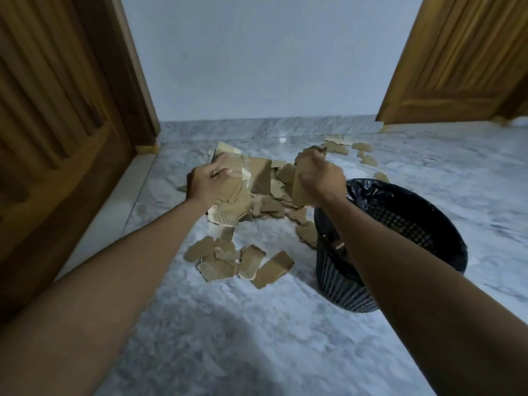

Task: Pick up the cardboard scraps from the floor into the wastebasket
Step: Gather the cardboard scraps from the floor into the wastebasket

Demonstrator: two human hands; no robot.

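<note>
Brown cardboard scraps lie scattered on the grey marble floor: a heap [265, 195] ahead of me, a closer cluster [240, 261], and more pieces [343, 147] farther back right. My left hand [205, 184] grips a bunch of large torn scraps [231, 207], raised above the heap. My right hand [320, 175] is closed on another cardboard scrap [300, 190], held up just left of the wastebasket. The black mesh wastebasket [423, 224], lined with a black bag, stands at the right; my right forearm crosses over its rim.
A wooden door [57, 138] stands at the left with a pale threshold strip [120, 207] along its base. Another wooden door [457, 58] is at the back right. A pale wall [257, 52] closes the far side.
</note>
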